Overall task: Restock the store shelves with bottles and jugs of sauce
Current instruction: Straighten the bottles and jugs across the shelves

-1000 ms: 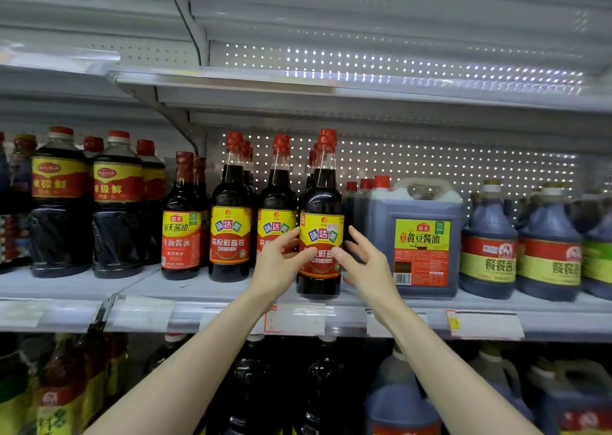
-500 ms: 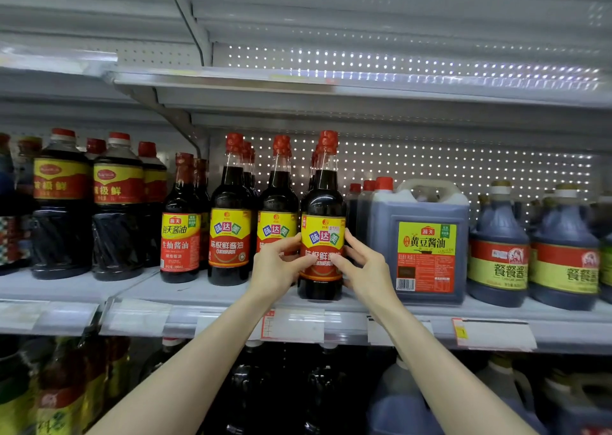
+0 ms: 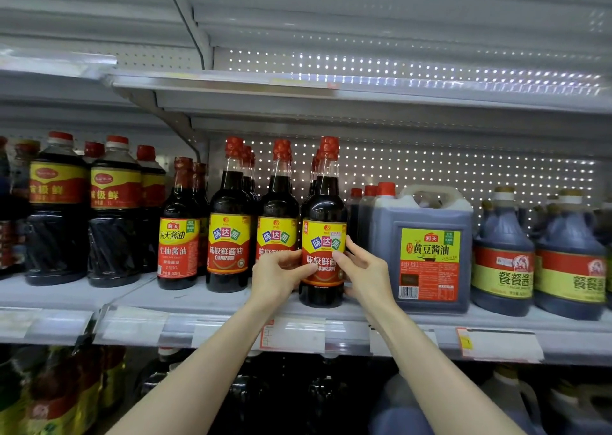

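Shelving in a store aisle fills the view; nearest, the left hand and right hand grasp one soy sauce bottle between them at its label. It stands upright at the shelf front edge, jug just right, matching bottles behind

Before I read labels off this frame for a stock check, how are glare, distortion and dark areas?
Head view: wide-angle bending curves the grey metal shelf edge; small highlights sit on the held dark glass sauce bottle between left hand and right hand, label readable; lower shelf is underlit.
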The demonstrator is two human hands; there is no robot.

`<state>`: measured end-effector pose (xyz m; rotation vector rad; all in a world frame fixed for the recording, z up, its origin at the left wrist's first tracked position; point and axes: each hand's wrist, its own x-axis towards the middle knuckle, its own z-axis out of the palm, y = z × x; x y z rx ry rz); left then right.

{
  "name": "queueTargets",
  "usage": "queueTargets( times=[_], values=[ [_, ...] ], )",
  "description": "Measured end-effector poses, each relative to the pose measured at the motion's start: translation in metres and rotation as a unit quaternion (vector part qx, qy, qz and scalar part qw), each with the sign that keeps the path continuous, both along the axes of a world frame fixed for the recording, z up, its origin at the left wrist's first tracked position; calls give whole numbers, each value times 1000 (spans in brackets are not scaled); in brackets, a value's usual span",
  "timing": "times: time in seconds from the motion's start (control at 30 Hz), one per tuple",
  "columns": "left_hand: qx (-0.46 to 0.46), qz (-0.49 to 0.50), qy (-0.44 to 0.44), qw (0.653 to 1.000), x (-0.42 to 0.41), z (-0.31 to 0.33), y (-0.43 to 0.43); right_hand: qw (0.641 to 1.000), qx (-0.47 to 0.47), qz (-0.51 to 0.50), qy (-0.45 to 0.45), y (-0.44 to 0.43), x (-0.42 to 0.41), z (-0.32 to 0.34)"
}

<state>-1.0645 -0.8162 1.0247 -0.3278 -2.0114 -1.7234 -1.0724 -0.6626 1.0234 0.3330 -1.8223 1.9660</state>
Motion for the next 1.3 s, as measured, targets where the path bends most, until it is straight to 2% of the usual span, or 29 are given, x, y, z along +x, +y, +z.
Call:
queueTargets(
  times=[0.93,1.3],
  values=[
    [-19,19,-23,999,-9,7,7,999,29,-39,1,-14,-14,2],
    [-30,21,-21,999,-11,9,8,999,10,-47,-14,-16,-19,3]
  ],
)
